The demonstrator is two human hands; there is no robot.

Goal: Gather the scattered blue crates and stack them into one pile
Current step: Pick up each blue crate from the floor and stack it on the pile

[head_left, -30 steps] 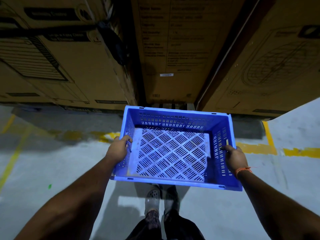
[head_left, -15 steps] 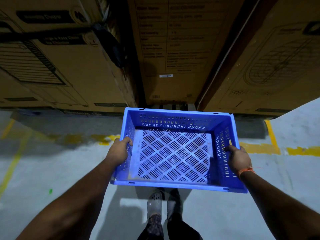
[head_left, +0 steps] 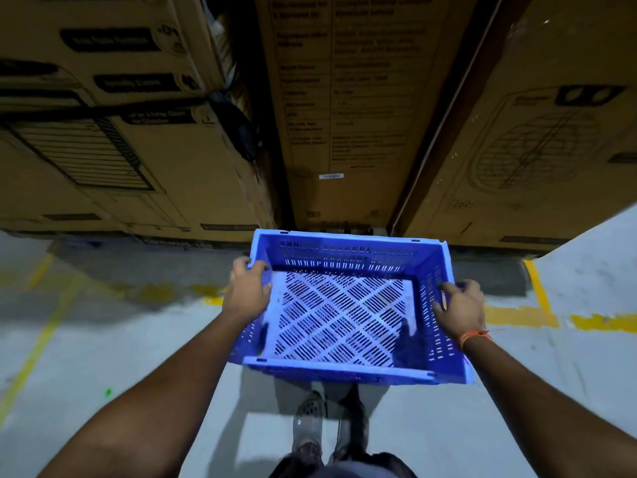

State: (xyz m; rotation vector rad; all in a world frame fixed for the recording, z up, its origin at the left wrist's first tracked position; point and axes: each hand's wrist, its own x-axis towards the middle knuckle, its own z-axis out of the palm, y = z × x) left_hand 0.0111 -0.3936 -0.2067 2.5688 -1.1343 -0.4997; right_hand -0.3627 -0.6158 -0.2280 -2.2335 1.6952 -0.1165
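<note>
Crate (head_left: 344,315) carried level between left hand (head_left: 246,293) and right hand (head_left: 460,310), fingers curled over opposite rims for balance.

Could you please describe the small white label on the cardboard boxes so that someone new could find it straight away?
Start at the wall of tall cardboard boxes behind the blue crate held in both hands. Take the middle box, directly above the crate's far rim, with columns of blurred dark print. The white label sits just below that print: the only pale sticker on the brown card.
</note>
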